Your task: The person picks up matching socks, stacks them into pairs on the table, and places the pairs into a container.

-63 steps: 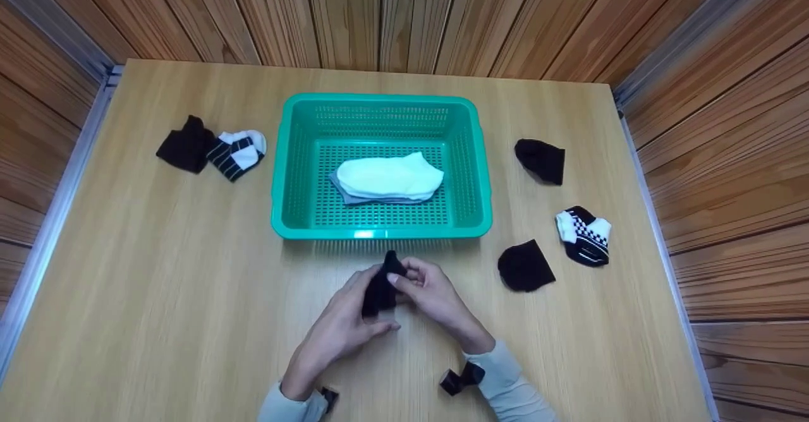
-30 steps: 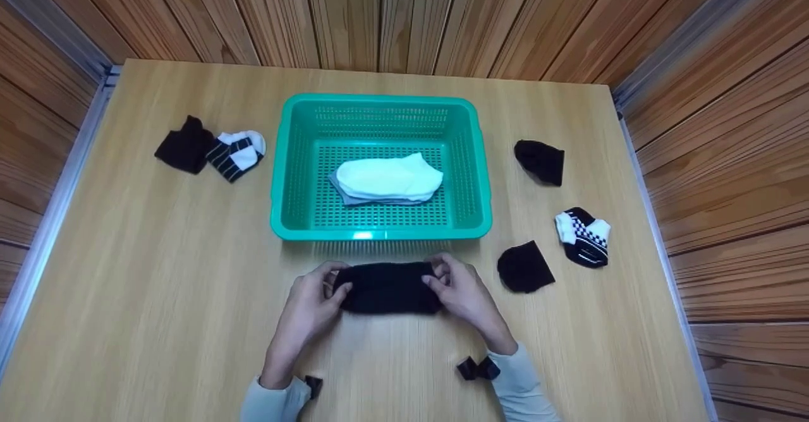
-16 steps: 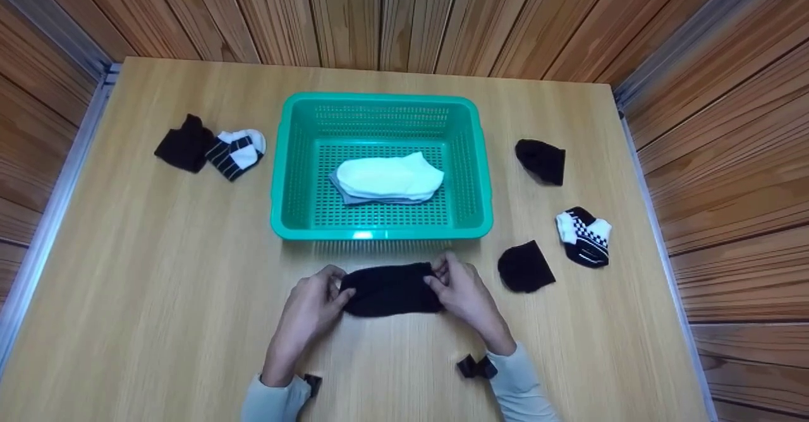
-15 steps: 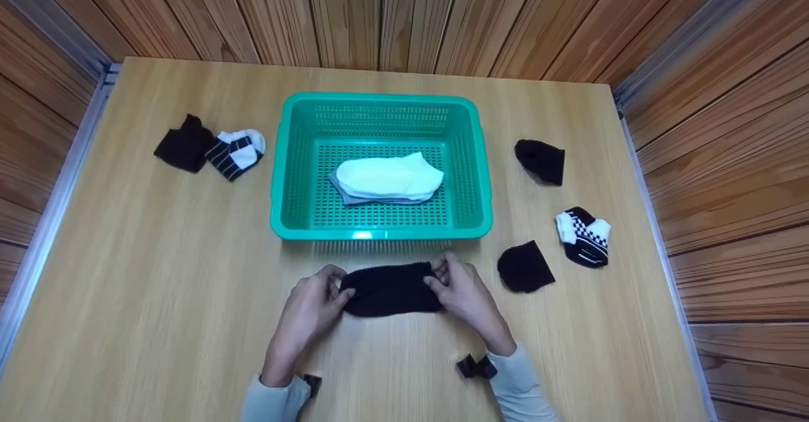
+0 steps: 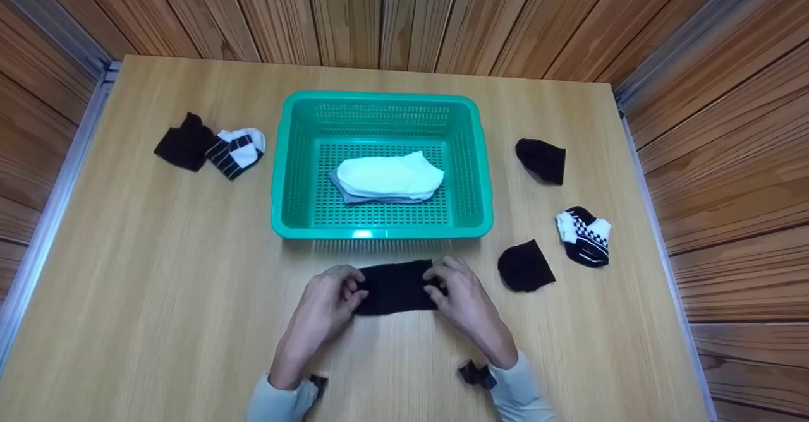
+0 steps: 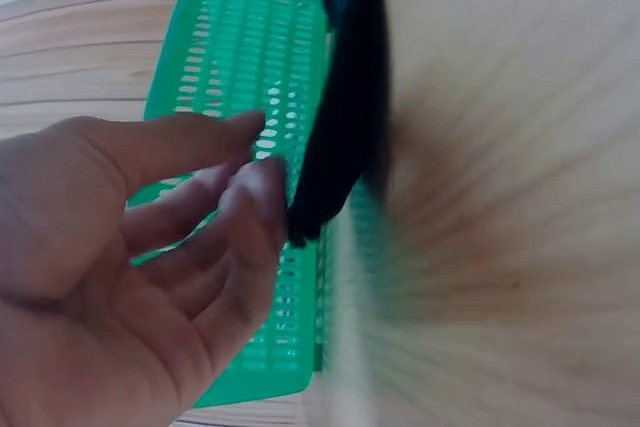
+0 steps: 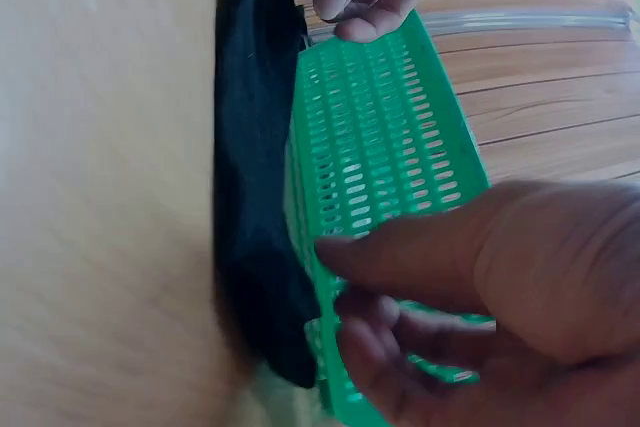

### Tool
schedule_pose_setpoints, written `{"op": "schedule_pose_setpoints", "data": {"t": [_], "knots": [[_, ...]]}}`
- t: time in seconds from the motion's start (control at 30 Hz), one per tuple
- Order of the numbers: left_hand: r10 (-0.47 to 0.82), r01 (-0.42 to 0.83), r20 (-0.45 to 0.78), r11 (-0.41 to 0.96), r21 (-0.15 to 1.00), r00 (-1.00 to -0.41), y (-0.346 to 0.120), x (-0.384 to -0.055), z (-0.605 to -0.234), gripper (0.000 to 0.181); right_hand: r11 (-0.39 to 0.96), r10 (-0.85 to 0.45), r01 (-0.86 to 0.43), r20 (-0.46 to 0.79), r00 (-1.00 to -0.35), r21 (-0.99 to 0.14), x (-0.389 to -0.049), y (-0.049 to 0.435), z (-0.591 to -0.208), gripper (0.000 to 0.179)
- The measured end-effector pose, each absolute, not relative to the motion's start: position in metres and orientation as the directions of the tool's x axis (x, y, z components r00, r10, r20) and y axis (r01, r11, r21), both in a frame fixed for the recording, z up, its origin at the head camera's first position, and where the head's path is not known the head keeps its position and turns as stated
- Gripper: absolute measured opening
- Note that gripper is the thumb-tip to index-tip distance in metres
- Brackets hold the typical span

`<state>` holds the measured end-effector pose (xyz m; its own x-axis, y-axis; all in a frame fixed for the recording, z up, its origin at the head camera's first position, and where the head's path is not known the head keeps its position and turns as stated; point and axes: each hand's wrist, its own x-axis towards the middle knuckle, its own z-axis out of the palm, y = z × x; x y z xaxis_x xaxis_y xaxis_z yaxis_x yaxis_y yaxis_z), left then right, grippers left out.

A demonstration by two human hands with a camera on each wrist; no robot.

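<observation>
Black cloth: I have it in front of me as a flat, roughly rectangular piece (image 5: 395, 288), low over the near part of the table (image 5: 158, 295), between the two hands and just short of the basket.
Left hand: at the cloth's left end (image 5: 325, 302), fingers loosely bent, a gap showing between thumb and fingertips in my left wrist view; I cannot tell whether a fingertip touches the fabric.
Right hand: at the right end (image 5: 464, 295), thumb and fingers parted, gripping nothing that I can see; contact is unclear to me.
Green basket: beyond the hands (image 5: 382, 233), with a white sock (image 5: 390, 177) lying over a grey one (image 5: 346, 199).
Left side: a black sock (image 5: 185, 143) touches a striped sock (image 5: 224, 156).
Right side: I count an upper black bundle (image 5: 543, 160), a checkered sock (image 5: 586, 237) and a lower black bundle (image 5: 524, 267), all apart.
</observation>
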<state>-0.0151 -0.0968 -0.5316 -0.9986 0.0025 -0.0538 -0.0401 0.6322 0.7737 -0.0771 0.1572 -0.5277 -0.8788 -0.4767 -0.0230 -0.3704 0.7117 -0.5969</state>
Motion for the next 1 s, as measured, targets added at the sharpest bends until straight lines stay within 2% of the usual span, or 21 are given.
{"op": "schedule_pose_setpoints", "data": {"t": [0.17, 0.33, 0.5, 0.67, 0.87, 1.0], "knots": [[0.037, -0.051, -0.112, 0.724, 0.688, -0.993, -0.095, -0.014, -0.538, 0.026, 0.702, -0.507, -0.351, -0.089, -0.857, -0.620, -0.079, 0.160, -0.534, 0.032], [0.045, -0.077, -0.165, 0.746, 0.661, -0.985, -0.094, -0.016, -0.535, 0.036, 0.695, -0.493, -0.311, -0.115, -0.862, -0.649, -0.082, 0.163, -0.535, 0.041], [0.068, -0.067, -0.183, 0.764, 0.642, -0.981, -0.093, -0.018, -0.534, 0.041, 0.672, -0.535, -0.349, -0.102, -0.839, -0.653, -0.084, 0.166, -0.534, 0.040], [0.072, -0.036, -0.151, 0.790, 0.613, -0.986, -0.093, -0.018, -0.535, 0.041, 0.626, -0.592, -0.419, -0.051, -0.804, -0.658, -0.086, 0.170, -0.531, 0.037], [0.084, 0.025, -0.068, 0.794, 0.607, -0.994, -0.095, -0.014, -0.535, 0.035, 0.624, -0.577, -0.389, -0.063, -0.815, -0.678, -0.086, 0.174, -0.526, 0.032], [0.080, 0.026, -0.059, 0.785, 0.619, -0.995, -0.097, -0.013, -0.533, 0.032, 0.627, -0.555, -0.364, -0.068, -0.829, -0.689, -0.086, 0.176, -0.523, 0.030]]}}
